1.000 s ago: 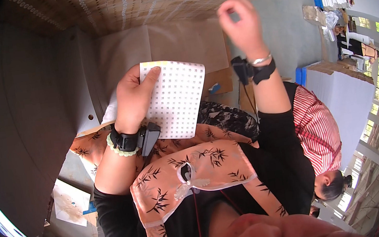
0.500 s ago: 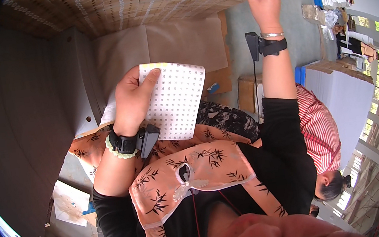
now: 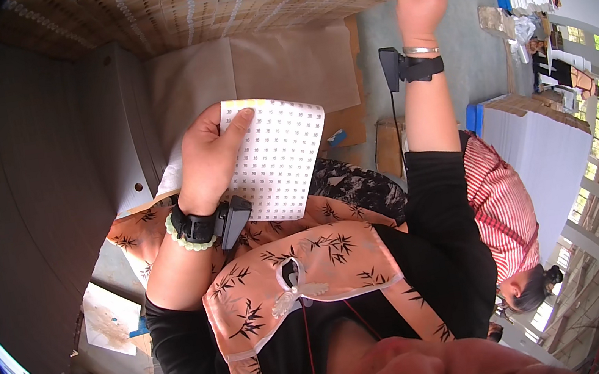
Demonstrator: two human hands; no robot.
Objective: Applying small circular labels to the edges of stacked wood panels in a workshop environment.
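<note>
A white sheet [image 3: 280,159] printed with rows of small dark square marks hangs from my left hand [image 3: 211,157]. My left thumb presses on its top edge, near a yellow strip, with the fingers behind it. Up at the right, my right hand [image 3: 421,5] is raised against the near edge of a wall of brown cardboard layers [image 3: 251,2]. Its fingers are curled in toward the thumb. Whatever may be between those fingertips is too small to make out. Columns of small white spots run across the cardboard layers.
At the left stands a large grey-brown panel [image 3: 40,193]. A person in a red-striped top [image 3: 500,197] bends close by my right arm, beside a stack of white sheets [image 3: 541,161]. Another person [image 3: 581,80] is farther off at the right.
My right hand has shifted slightly to the right and turned, its thumb now more visible. The striped-top person has moved a little. My left hand and the sheet stay put.
</note>
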